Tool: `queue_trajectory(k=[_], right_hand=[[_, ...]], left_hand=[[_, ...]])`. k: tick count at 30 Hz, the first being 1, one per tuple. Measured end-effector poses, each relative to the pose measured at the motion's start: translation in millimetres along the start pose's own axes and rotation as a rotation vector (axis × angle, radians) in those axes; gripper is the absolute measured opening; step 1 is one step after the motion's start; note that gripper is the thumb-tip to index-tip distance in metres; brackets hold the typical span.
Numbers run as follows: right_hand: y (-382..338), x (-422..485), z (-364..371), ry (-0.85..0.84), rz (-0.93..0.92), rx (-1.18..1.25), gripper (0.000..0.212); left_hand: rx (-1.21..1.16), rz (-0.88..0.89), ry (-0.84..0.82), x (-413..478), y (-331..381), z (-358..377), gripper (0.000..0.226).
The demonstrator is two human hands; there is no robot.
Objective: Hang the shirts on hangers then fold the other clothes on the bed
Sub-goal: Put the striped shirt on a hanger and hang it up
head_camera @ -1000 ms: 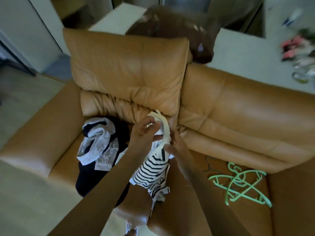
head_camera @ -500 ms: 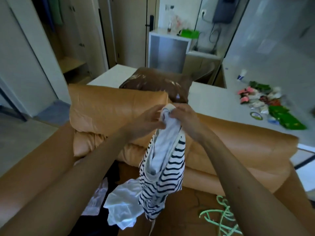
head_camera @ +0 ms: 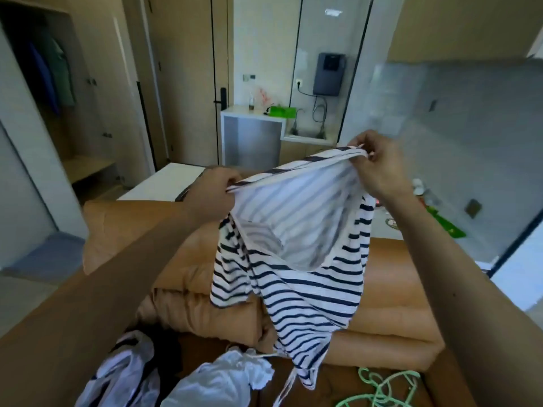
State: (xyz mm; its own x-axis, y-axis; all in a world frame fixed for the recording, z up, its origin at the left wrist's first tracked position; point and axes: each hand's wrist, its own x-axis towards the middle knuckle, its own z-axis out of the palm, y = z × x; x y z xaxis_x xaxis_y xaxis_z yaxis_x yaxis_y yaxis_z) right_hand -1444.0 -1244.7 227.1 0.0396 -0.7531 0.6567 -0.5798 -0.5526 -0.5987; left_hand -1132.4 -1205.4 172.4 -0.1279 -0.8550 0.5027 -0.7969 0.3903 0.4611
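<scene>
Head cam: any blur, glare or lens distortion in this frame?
Head view: striped shirt, left hand and right hand fairly sharp; grey wall at right smeared; light shows through the shirt's stretched fabric; wide-angle tilts verticals near the edges.

**Bare arms, bare hands**

Only the person's arms and hands show. The left forearm point(head_camera: 102, 289) is uncovered from the near left corner of the view up to the wrist, and the left hand point(head_camera: 210, 195) is bare as well. The right forearm point(head_camera: 440, 274) is uncovered along all its visible length, with a tiny dark spot point(head_camera: 454, 294) about halfway along. The right hand point(head_camera: 379, 167) is bare too, and short, pale nails show on its fingers point(head_camera: 360, 142). Blur hides finer detail.
</scene>
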Motion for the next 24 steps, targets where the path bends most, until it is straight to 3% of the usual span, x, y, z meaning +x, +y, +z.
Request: queue_trajectory(k=[6,11,15,20,24], right_hand=[[21,0,-29,0.084,0.099,-0.243,0.039],[37,0,-48,0.097,0.22,-0.343,0.029],[36,2,-56,0.059,0.27,-0.394,0.022],[33,6,-51,0.035,0.334,-0.303,0.026],[38,1,-42,-0.097,0.518,-0.094,0.018]], left_hand=[[-0.001,-0.027,0.149,17,16,-34,0.021],[0.007,-0.121,0.157,23,6,-59,0.034],[0.008,-0.164,0.161,25,-3,-74,0.026],[-0.155,-0.295,0.033,21,-8,-80,0.011],[-0.386,-0.355,-0.137,8,-8,-69,0.03]])
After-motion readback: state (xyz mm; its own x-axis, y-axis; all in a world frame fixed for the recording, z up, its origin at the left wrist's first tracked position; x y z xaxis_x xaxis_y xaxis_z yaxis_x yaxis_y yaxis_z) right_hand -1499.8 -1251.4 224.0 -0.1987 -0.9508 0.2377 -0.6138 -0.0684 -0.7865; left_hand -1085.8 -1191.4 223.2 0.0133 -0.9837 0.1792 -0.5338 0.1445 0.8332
